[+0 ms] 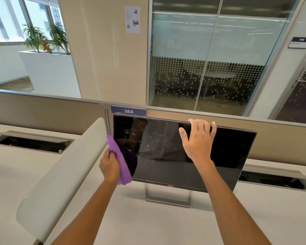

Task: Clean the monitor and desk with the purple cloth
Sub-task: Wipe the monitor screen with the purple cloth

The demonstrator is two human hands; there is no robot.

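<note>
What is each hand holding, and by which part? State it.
Left hand grips the folded purple cloth along its left edge, against the screen's left side. Right hand holds the black flat-screen monitor by its top edge.

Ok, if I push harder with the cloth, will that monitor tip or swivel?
Probably it would swivel or rock: the monitor sits on one narrow stand. The right hand gripping its top edge likely steadies it against the purple cloth.

The single head camera is looking forward and down, close over the monitor [184, 152] and desk [148, 223].
</note>
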